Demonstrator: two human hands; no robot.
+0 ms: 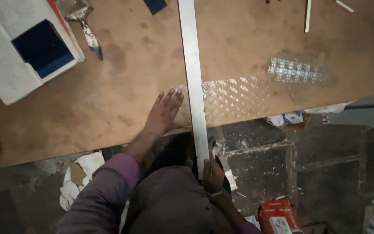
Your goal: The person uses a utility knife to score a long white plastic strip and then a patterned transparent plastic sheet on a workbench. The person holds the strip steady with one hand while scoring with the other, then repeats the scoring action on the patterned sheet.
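Two hands, left hand (164,110) flat on patterned sheet (234,97), right hand (213,175) gripping metal straightedge (194,78)

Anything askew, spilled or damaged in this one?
Crumpled paper scraps litter the floor under the table edge. The long metal strip overhangs that edge, with the right hand at its end.

I see a matt, stained wooden board table (122,86), a dull brushed-metal straightedge (193,73), a glinting clear textured plastic sheet (234,97), and a rough white foam box (5,65).
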